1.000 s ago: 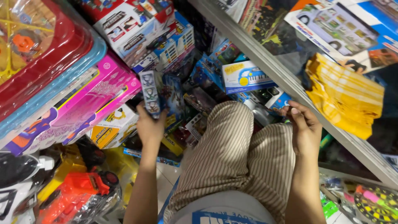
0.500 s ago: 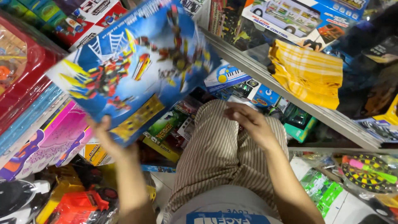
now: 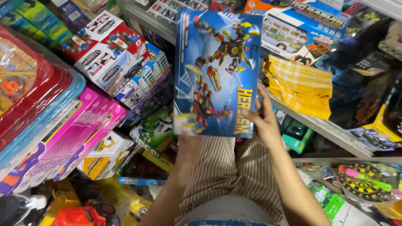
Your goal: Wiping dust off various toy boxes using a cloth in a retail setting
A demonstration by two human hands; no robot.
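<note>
Head view looks down on a person holding up a blue toy box [image 3: 217, 71] printed with red and yellow robot figures, upright, just above striped trousers [image 3: 228, 175]. At the box's 4 o'clock corner the right hand [image 3: 261, 121] grips its edge, fingers [image 3: 248, 113] pressed on the front face with the thumb lying across it. From 6 o'clock the left hand [image 3: 188, 144] comes up behind the bottom edge; its fingers are hidden by the box, so I cannot tell how they are set. Toward 9 o'clock lean a pink flat box [image 3: 67, 142] and a red-lidded plastic case [image 3: 33, 96]. At 10 o'clock stands a red and white toy car box [image 3: 106, 52]. Out at 3 o'clock a yellow checked cloth [image 3: 299, 88] hangs over a metal shelf [image 3: 331, 129], and at 4 o'clock lies a dartboard toy [image 3: 362, 182].
</note>
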